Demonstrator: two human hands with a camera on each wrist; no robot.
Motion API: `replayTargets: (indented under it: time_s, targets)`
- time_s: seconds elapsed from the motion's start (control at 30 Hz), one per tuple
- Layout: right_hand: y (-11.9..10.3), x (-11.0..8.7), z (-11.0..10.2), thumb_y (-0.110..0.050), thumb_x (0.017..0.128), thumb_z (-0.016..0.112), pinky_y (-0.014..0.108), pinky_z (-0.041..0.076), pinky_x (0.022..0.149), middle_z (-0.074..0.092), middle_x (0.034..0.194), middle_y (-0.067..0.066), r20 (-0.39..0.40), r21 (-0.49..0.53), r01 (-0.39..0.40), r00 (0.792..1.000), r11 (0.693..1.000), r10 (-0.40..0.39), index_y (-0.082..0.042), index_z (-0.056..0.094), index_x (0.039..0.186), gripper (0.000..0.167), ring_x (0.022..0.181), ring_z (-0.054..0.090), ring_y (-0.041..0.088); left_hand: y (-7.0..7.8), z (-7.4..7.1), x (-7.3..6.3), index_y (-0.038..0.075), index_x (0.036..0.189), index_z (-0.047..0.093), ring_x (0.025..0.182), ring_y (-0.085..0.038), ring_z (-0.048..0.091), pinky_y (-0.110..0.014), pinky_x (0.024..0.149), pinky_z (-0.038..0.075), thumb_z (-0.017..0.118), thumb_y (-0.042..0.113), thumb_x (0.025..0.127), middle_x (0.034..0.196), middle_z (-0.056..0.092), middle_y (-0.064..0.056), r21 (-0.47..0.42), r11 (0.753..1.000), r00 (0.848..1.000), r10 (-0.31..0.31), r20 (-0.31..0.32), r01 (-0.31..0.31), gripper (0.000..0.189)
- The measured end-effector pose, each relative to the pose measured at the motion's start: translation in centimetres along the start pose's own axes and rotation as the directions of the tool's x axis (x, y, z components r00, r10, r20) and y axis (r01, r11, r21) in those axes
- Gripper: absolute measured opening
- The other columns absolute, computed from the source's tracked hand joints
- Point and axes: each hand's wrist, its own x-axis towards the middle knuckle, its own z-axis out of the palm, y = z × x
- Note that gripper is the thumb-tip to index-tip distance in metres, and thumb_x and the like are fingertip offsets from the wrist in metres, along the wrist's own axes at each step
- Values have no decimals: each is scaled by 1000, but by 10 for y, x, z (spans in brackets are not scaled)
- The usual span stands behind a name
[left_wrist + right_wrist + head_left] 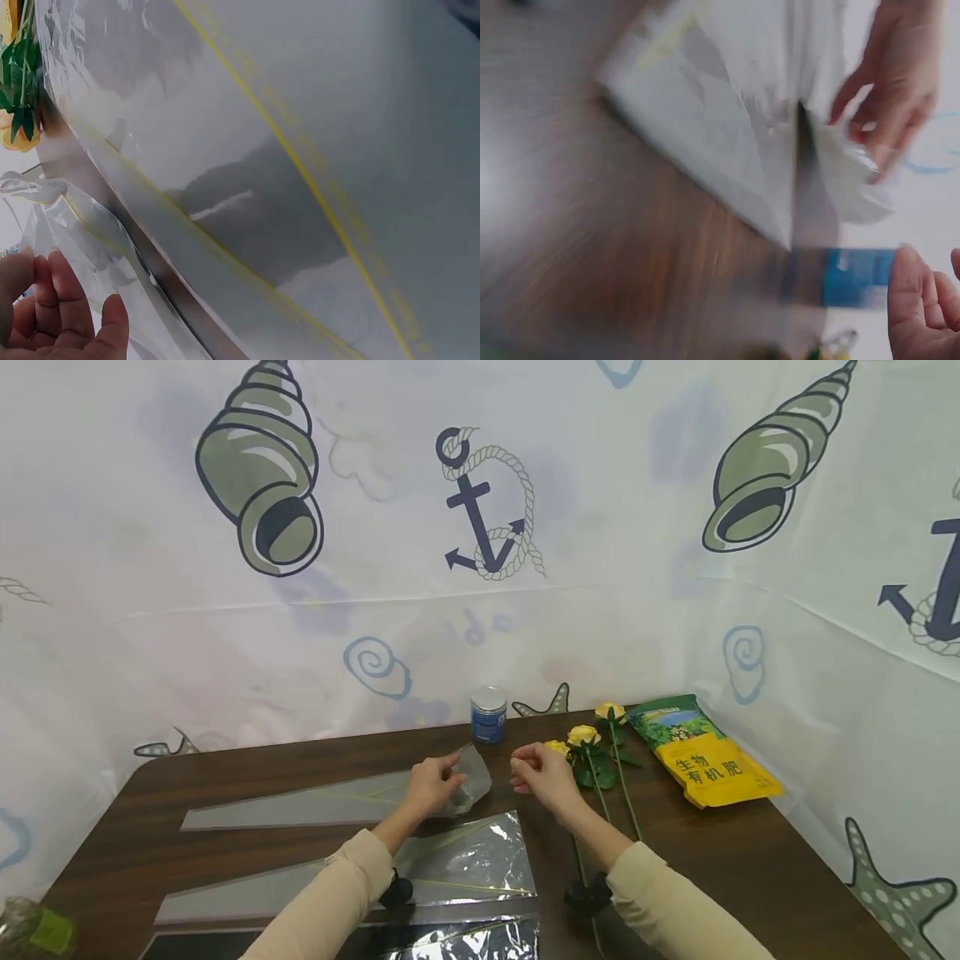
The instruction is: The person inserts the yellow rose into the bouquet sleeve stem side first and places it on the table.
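Three tapered clear plastic flower sleeves with yellow lines lie side by side. My left hand (431, 789) pinches the raised wide end of the far sleeve (471, 781); the left wrist view shows thumb and fingers (60, 296) close together by its edge. Nearer me lies the middle sleeve (480, 860), then the front sleeve (465, 939). To the right, my right hand (543, 777) hovers with loosely bent fingers, nothing visible between them. In the right wrist view it shows at the lower right edge, beside the blue can (855, 277).
Several yellow roses (583, 735) with long stems lie right of the sleeves, partly behind my right arm. A yellow-green fertilizer bag (705, 756) lies farther right. The can stands at the table's back edge. A jar with a green label (37, 931) is at the front left.
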Motion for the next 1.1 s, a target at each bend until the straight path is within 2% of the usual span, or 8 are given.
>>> replayTargets:
  time_s: [0.13, 0.27, 0.47, 0.63, 0.77, 0.93, 1.03, 1.1]
  targets:
    - [7, -28, -38, 0, 88, 61, 32, 56, 59, 64, 81, 20, -26, -104, 34, 999, 994, -37, 8, 60, 98, 12, 65, 66, 24, 1, -3, 1, -7, 119, 61, 51, -7, 38, -21, 51, 34, 68, 7, 84, 64, 63, -4, -19, 999, 1000, -31, 4, 31, 38]
    - [27, -49, -58, 1, 85, 64, 31, 55, 53, 62, 72, 12, 73, -251, 23, 997, 968, -5, 8, 58, 97, 15, 59, 63, 22, 3, -7, 3, -6, 121, 60, 52, -9, 38, -23, 52, 34, 68, 7, 85, 61, 58, 0, -11, 999, 999, -50, 15, 50, 39]
    - [41, -60, -50, 4, 78, 70, 26, 48, 41, 57, 61, 4, 136, -398, 71, 991, 915, -18, 6, 55, 98, 25, 47, 55, 17, 5, -3, 2, -7, 122, 59, 52, -8, 39, -23, 52, 35, 66, 8, 86, 60, 57, 1, -18, 999, 999, -46, 27, 47, 40]
    - [40, -57, -47, 6, 78, 67, 28, 49, 41, 58, 59, 6, 114, -401, 27, 993, 916, 20, 7, 54, 98, 24, 43, 54, 17, 5, 0, 0, -6, 122, 59, 51, -8, 38, -23, 52, 34, 67, 9, 86, 61, 58, 1, -33, 998, 999, -44, 28, 45, 40]
    - [36, -51, -49, 6, 81, 63, 31, 53, 46, 60, 66, 9, 132, -325, -39, 987, 945, 86, 9, 55, 99, 20, 46, 56, 15, 2, -1, -2, -4, 124, 59, 47, -6, 38, -22, 47, 34, 67, 10, 86, 64, 61, 0, -53, 995, 997, -79, 25, 81, 41]
    - [22, -36, -51, 4, 88, 55, 30, 55, 55, 61, 78, 11, 150, -90, -119, 980, 989, 132, 13, 49, 111, 25, 57, 57, 11, 1, -3, -3, -2, 125, 58, 44, -6, 38, -22, 46, 35, 67, 11, 86, 65, 61, 0, -58, 993, 994, -103, 35, 105, 42]
    - [11, -20, -44, 3, 91, 52, 25, 54, 58, 58, 80, 6, 90, 99, -138, 987, 985, 130, 12, 45, 117, 28, 61, 58, 10, 2, -5, -3, -3, 124, 59, 48, -7, 40, -23, 49, 36, 67, 11, 86, 67, 62, -1, -61, 993, 995, -94, 30, 96, 42]
    - [4, -8, -37, 3, 93, 51, 21, 53, 59, 57, 80, 3, 18, 248, -141, 990, 958, 141, 9, 44, 119, 28, 62, 60, 9, 3, -6, -3, -3, 124, 59, 51, -8, 41, -23, 50, 37, 67, 11, 86, 68, 63, -2, -66, 993, 995, -99, 29, 101, 42]
